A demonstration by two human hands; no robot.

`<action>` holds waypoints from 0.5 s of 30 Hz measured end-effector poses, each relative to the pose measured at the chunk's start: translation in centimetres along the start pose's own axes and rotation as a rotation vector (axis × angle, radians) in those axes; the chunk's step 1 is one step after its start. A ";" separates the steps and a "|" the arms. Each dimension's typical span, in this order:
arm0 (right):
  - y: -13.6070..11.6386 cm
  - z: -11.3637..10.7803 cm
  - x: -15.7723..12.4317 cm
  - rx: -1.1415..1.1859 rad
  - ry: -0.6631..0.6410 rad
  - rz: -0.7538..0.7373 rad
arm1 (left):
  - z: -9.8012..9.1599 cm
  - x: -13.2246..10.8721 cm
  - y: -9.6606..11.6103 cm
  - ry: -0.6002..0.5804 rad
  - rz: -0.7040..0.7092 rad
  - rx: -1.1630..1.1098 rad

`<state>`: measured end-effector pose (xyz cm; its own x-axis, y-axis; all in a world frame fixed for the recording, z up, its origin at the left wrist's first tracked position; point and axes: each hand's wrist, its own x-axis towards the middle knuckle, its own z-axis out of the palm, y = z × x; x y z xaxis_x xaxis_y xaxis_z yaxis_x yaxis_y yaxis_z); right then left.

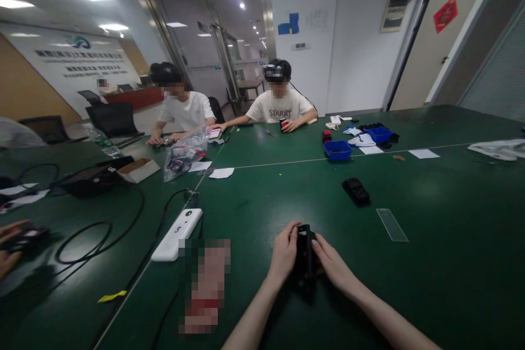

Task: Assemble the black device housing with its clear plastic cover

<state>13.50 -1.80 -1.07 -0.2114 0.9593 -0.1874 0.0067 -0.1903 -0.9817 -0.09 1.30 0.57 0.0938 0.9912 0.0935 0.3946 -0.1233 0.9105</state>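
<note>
Both hands, left (284,256) and right (334,265), grip a black part (305,254) upright between them on the table (451,262); mid-handling, apparently; firm thumb pressure seems called for next.

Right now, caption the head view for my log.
Both hands, left hand and right hand, grip a small black part over the green table.

Your hands close on a black block (305,254) over the dark green table (430,284). At eleven o'clock lies a white power strip (172,235); at one o'clock, a black part (356,191) and a blue tray (337,150), possibly plastic.
</note>
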 end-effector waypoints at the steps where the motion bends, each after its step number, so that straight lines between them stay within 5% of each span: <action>1: 0.0 -0.1 0.0 -0.041 -0.022 0.000 | -0.1 0.1 0.0 0.017 0.004 0.010; 5: -1.6 -2.9 0.2 -0.271 0.061 -0.065 | -0.6 0.3 -0.2 0.067 0.015 0.032; 10: -3.0 -10.5 -0.3 -0.863 0.546 -0.157 | -0.9 0.5 -0.6 0.050 -0.025 0.017; 13: -2.2 -14.2 -0.8 -1.186 0.732 -0.004 | -0.8 0.6 -0.9 0.037 -0.065 -0.036; 15: -1.6 -15.3 -1.0 -1.291 0.698 0.140 | -0.7 0.6 -1.1 0.032 -0.102 -0.090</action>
<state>28.63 0.68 0.16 0.3651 0.9246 0.1087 0.9134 -0.3331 -0.2340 -1.08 2.11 -0.15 0.0278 0.9996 0.0100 0.3165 -0.0182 0.9484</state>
